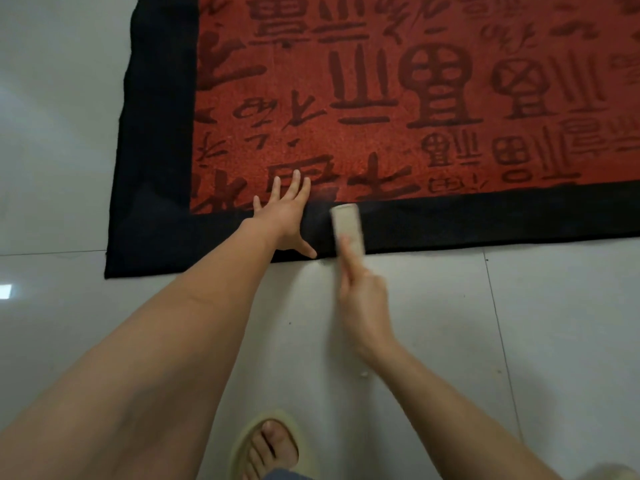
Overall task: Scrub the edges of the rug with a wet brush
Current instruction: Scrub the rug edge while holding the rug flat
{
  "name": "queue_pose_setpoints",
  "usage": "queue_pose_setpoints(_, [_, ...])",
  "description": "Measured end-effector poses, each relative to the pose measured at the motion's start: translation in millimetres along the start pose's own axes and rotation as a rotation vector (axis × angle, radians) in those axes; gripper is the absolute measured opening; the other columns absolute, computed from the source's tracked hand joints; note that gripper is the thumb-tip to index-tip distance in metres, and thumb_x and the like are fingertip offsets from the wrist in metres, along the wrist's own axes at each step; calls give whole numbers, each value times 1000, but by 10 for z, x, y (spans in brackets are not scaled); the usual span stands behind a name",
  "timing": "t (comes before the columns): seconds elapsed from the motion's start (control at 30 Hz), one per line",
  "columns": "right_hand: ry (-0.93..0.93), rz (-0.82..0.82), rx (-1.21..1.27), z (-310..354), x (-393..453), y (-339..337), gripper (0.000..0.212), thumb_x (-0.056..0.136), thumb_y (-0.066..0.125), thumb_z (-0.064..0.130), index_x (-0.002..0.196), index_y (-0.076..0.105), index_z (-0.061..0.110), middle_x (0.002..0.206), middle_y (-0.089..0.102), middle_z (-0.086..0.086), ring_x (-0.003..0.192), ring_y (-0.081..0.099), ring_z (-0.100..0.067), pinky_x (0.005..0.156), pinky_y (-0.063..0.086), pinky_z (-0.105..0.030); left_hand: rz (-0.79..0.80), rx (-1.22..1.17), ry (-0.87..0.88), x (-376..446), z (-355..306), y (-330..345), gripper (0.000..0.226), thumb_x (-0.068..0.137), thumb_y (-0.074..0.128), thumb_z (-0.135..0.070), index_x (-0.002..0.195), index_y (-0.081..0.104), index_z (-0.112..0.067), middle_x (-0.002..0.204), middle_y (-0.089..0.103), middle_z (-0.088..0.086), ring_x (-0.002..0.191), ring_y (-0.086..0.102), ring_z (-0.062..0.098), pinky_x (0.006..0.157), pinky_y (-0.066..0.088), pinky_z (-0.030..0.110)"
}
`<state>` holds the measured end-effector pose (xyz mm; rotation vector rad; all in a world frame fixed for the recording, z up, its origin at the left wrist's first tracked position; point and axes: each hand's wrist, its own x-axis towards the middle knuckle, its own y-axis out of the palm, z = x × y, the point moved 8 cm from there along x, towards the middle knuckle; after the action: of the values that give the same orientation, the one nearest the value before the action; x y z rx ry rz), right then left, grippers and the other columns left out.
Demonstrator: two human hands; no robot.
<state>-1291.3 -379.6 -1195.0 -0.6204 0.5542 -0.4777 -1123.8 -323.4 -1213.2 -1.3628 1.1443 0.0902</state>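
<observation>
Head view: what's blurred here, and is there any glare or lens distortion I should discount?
Head view: the brush and the right hand holding it are smeared by motion; the left hand, flat on the rug, is sharp. A small bright reflection sits on the floor tile at far left. The rug's black border bows, consistent with wide-angle distortion. Lighting is soft, shadows faint.

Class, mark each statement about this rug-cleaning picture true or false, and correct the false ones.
1. The right hand grips the brush. True.
2. The brush lies on the rug's red centre. False: it lies on the black border.
3. The left hand presses flat on the rug, fingers spread. True.
4. The person is barefoot. False: a pale sandal is on the visible foot.
</observation>
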Motion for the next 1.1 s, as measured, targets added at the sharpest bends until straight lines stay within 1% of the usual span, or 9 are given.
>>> queue_pose_setpoints(0.1, [-191,208,-158,-40,59,-2,65,97,41,11,145,26,52,97,67,-24,86,65,-36,75,48,-41,1,10,5,0,31,5,138,67,86,-44,154,-20,-23,158,-31,-4,147,-23,30,117,-1,62])
queue_pose_setpoints(0.2, [18,-104,-170,-524,494,-824,59,97,42,11,145,34,44,93,66,-26,85,64,-40,72,46,-42,7,18,0,1,20,5,138,68,86,-44,153,-20,-22,158,-32,-4,147,-23,30,117,-1,61])
queue_pose_setpoints(0.27, [92,-227,-79,-521,370,-791,53,100,42,13,146,37,38,86,65,-27,81,63,-41,68,43,-41,32,27,-18,-4,0,-4,138,69,86,-43,153,-22,-21,157,-34,-2,146,-23,32,117,0,62])
queue_pose_setpoints(0.43, [-204,181,-298,-325,153,-314,73,92,41,6,147,21,49,88,65,-22,82,63,-38,71,44,-38,67,76,-79,6,-43,-26,137,71,85,-39,152,-23,-18,157,-34,-1,147,-21,35,115,5,65])
queue_pose_setpoints(0.6, [104,-207,-184,-813,329,-1054,60,97,41,11,149,30,39,94,64,-29,84,59,-43,70,41,-41,72,181,-155,-8,-166,-51,136,71,86,-39,152,-20,-12,159,-29,5,148,-13,38,117,5,63])
queue_pose_setpoints(0.73, [-159,141,-219,-398,96,-315,74,90,42,5,147,23,48,95,65,-27,84,62,-40,72,44,-39,87,307,-223,10,-357,-93,132,74,85,-30,150,-19,0,160,-24,16,149,-12,35,121,1,53])
queue_pose_setpoints(0.8, [-159,132,-251,-558,260,-647,73,89,45,4,146,29,47,101,66,-24,88,64,-37,76,46,-38,80,314,-197,62,-472,-73,130,75,85,-25,150,-18,1,159,-24,18,149,-14,33,122,-1,48])
queue_pose_setpoints(0.93, [62,-179,-85,-950,245,-1170,51,100,42,22,145,35,44,101,65,-25,91,60,-42,80,45,-42,11,182,-36,196,-909,-126,131,74,82,-43,153,-14,-3,159,-25,14,148,-17,33,120,-2,45])
queue_pose_setpoints(1.1, [-58,-88,-40,-824,85,-889,52,99,42,22,143,35,48,107,68,-21,94,63,-39,82,50,-42,-65,172,183,400,-1436,-113,136,69,82,-53,154,-16,-10,160,-26,9,148,-21,29,120,-6,44])
